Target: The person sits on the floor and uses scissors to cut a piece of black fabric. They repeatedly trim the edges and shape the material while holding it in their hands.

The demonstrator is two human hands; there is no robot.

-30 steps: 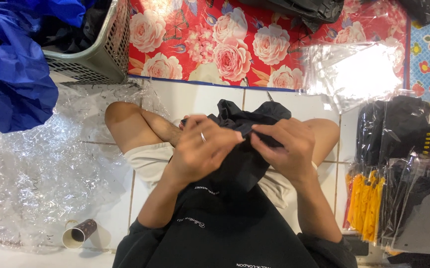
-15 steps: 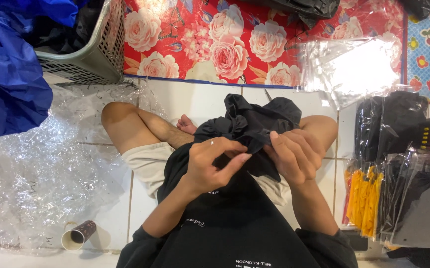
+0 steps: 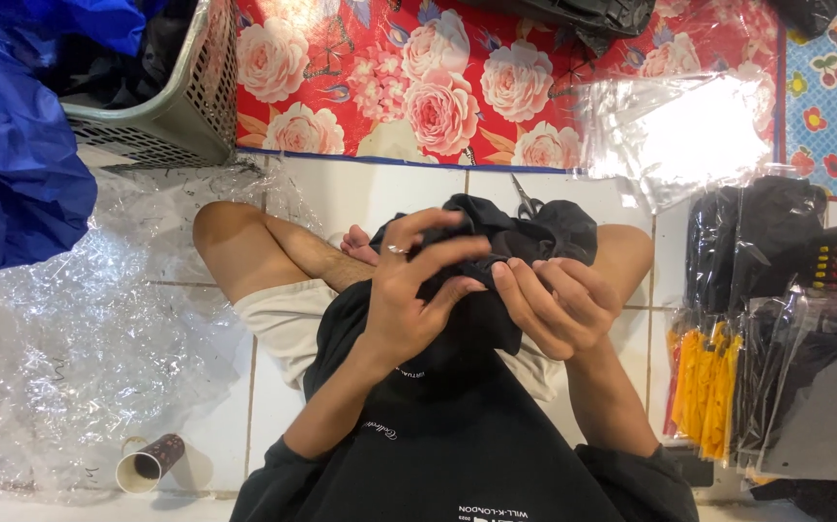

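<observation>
two hands (image 3: 496, 290), one black garment (image 3: 520, 242), one basket (image 3: 162, 130), one paper cup (image 3: 147, 462), one pair of scissors (image 3: 527, 201)

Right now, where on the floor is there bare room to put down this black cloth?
Bare white tile lies between the red floral mat and the crossed legs, left of the small scissors. The crumpled clear plastic sheet crowds one side; bagged black goods crowd the other.

Bright, even indoor light falls from above. Glare whitens the clear plastic bag (image 3: 689, 130) and glints off the crumpled plastic sheet (image 3: 60, 367) on the pale tiled floor (image 3: 360, 193). Shadows are soft and short. The black garment (image 3: 505, 242) loses detail in darkness. Focus is sharp, with slight wide-angle bending at the edges.
</observation>
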